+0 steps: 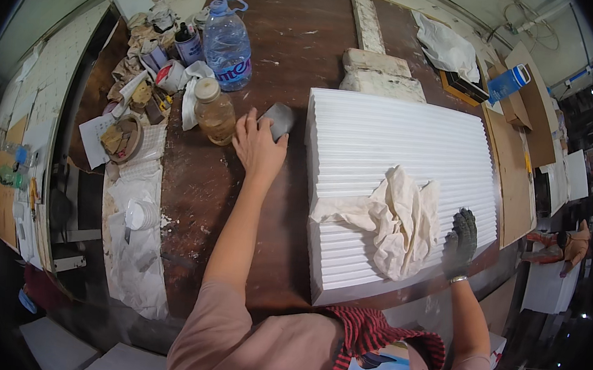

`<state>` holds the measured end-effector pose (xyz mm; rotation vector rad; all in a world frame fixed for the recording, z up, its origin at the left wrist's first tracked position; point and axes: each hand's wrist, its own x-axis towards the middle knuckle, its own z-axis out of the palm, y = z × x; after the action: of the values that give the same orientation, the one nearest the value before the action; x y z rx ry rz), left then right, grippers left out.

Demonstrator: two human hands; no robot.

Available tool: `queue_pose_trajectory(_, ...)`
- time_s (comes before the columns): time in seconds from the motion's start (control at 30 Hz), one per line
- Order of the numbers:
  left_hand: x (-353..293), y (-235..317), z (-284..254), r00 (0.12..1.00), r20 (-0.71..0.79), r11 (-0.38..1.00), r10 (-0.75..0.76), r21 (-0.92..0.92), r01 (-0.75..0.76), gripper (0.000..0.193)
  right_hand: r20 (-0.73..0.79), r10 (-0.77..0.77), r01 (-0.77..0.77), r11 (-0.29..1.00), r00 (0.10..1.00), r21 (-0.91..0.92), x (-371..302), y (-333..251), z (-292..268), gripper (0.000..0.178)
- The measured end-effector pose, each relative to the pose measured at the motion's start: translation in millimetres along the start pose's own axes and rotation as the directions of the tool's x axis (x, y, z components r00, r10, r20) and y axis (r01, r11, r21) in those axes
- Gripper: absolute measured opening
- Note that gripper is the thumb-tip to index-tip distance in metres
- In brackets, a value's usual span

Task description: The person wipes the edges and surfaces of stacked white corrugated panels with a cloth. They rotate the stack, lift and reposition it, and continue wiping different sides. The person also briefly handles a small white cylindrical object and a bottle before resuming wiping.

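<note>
A small grey block [279, 121] lies on the brown tabletop, left of the white panel. My bare left hand [258, 143] grips it between thumb and fingers. Close to that hand is a capped jar [214, 113] of brownish liquid. The large white ribbed panel [400, 134] lies flat in front of me, with a crumpled cream cloth [406, 226] on it. My right hand [462, 238], in a dark glove, rests near the panel's right edge beside the cloth; its fingers look stretched out, partly blurred.
A big clear water bottle [228, 49] stands behind the jar, among rags and small bottles. A round bowl [124, 139] and stacked white lids [140, 214] are at the left. Wrapped blocks [380, 76] sit beyond the panel, cardboard [512, 183] at its right. Another person [565, 244] is far right.
</note>
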<state>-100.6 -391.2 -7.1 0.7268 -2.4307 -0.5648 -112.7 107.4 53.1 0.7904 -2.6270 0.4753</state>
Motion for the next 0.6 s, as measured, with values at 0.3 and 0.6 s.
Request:
queue_pose_trajectory(0.3,42,55,19,0.975,0.209,0.739,0.071,-0.668,0.09,0.051,-0.003,0.004,-0.004,1.0,1.0,0.003,0,-4,-3,0.039)
queue_pose_trajectory(0.6,-110,181,-36,0.242,0.336,0.41,0.91,-0.654,-0.636,0.071,-0.017,0.009,-0.009,1.0,1.0,-0.001,-1,-2,-2,0.038)
